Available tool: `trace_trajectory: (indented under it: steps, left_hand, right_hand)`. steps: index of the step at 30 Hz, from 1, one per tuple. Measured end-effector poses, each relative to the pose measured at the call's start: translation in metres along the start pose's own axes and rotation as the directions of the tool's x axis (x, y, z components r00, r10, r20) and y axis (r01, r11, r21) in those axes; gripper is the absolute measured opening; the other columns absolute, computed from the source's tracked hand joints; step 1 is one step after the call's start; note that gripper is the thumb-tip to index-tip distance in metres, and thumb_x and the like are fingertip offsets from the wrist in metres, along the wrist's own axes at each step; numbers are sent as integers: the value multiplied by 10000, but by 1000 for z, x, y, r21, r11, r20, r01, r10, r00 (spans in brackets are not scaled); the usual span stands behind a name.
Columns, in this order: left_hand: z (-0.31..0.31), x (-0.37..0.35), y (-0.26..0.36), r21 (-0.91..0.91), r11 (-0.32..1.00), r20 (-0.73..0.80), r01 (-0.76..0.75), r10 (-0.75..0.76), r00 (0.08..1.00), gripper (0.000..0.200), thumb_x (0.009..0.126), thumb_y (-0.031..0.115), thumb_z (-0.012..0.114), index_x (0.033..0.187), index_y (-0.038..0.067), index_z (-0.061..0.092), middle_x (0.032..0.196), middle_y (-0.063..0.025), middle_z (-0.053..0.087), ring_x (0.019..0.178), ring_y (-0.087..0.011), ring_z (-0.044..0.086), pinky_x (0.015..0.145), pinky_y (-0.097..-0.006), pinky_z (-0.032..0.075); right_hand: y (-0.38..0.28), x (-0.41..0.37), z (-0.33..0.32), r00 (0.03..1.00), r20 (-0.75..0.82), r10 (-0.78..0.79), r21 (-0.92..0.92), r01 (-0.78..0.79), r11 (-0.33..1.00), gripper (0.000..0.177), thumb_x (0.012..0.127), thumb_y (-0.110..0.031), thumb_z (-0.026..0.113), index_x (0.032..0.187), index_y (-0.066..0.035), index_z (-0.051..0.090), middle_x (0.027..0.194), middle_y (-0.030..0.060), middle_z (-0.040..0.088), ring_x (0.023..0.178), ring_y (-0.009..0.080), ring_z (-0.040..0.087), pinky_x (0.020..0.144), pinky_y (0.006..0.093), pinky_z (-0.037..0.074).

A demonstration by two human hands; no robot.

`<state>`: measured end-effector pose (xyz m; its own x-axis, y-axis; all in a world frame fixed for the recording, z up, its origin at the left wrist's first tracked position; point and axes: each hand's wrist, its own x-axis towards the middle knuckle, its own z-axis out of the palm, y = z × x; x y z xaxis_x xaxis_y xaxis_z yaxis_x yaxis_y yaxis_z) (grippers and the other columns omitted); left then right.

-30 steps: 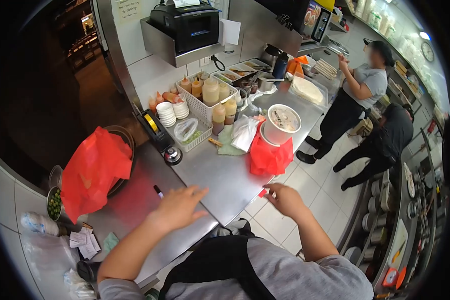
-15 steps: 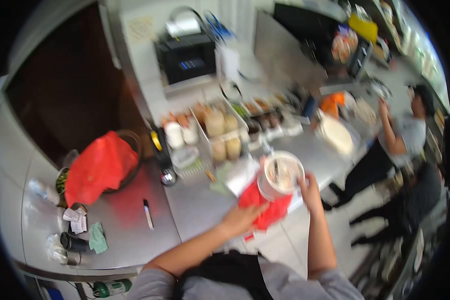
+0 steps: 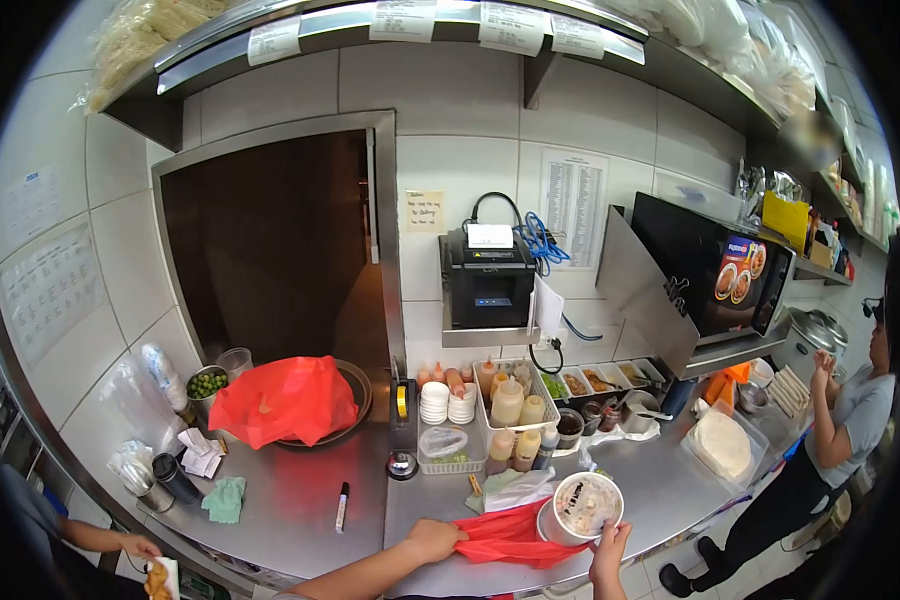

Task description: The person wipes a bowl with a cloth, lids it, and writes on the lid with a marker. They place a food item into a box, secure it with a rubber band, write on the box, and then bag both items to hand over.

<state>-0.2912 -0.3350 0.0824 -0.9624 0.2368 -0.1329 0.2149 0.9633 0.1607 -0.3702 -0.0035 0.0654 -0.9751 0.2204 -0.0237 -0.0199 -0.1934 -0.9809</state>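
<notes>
My left hand (image 3: 433,541) grips the edge of a red plastic bag (image 3: 515,538) lying flat on the steel counter (image 3: 300,500). My right hand (image 3: 607,550) touches the near side of a white paper bowl (image 3: 582,507) that stands on the bag; its fingers rest against the wall of the bowl. The bowl holds pale food with dark bits.
A white basket of sauce bottles (image 3: 510,410), stacked small cups (image 3: 436,402), a black marker (image 3: 341,506), a bell (image 3: 402,465) and a second red bag (image 3: 285,400) over a bowl sit on the counter. A person in a grey shirt (image 3: 850,420) stands at right. Another person's hand (image 3: 140,548) shows at lower left.
The camera tilted up, so the wall, printer and shelf now show. My left hand moved from the bare counter onto the red bag; my right hand came to the bowl.
</notes>
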Motion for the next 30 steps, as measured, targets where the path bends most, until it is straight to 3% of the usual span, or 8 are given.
trace_trajectory:
  steps: [1,5,8,18,20,21,23,30]
  left_hand:
    - [-4,-3,-8,4,1000,-11,8,-8,1000,263,875,210,534,1096,224,674,1060,-94,691,963,-312,677,799,-463,537]
    - [-20,-12,-40,85,996,42,20,-24,999,299,873,234,569,1159,252,655,1128,-59,675,1019,-283,661,808,-452,541]
    - [-52,-26,-56,111,994,110,8,-21,994,298,870,248,576,1157,256,656,1129,-55,676,1034,-278,655,824,-449,537]
    - [-84,-45,-91,18,1000,149,-1,-1,989,309,836,248,611,1140,265,669,1138,-57,648,1025,-302,645,817,-459,534]
    - [-59,-54,-87,-188,978,-131,-92,68,989,505,775,101,614,1252,265,595,1292,-74,557,1131,-309,593,861,-470,501]
    - [-64,-65,-73,-242,966,-186,-88,43,982,589,780,65,585,1335,257,538,1388,-111,482,1194,-334,546,934,-501,448]
    - [-56,-81,-50,-229,958,-483,-171,41,875,639,775,22,561,1376,232,514,1452,-139,409,1258,-348,483,1002,-509,387]
    - [29,-140,-57,-421,886,-481,-193,-38,876,656,729,10,564,1362,178,525,1454,-153,392,1258,-328,467,1014,-480,387]
  right_hand:
    - [3,-4,0,996,85,30,-6,-30,1000,249,996,-346,507,1079,-164,360,1139,65,460,1035,214,479,792,441,503]
    - [1,-27,20,979,143,142,-7,-143,990,242,1000,-320,512,1105,-162,362,1227,68,423,1120,237,436,838,482,480]
    - [-3,-55,32,960,201,197,-44,-193,980,651,941,-334,628,1456,-148,276,1410,127,428,1154,263,498,826,424,513]
    - [-18,-110,80,956,233,178,-16,-180,984,687,950,-279,631,1492,-144,231,1465,95,377,1279,260,445,884,354,523]
    - [-4,-105,82,978,139,153,7,-156,988,183,1022,-221,472,1126,-124,357,1263,122,467,1099,211,508,822,378,492]
    - [0,-105,80,970,149,193,-64,-186,981,183,1022,-221,472,1126,-124,357,1263,122,467,1099,211,508,822,378,492]
    - [3,-113,76,997,54,-50,-168,59,984,176,1025,-188,456,1167,-125,373,1400,118,367,1166,219,461,930,420,440]
    - [-4,-146,83,882,140,-450,-500,456,737,226,988,-124,486,1178,-72,375,1449,126,305,1227,248,405,1001,416,355]
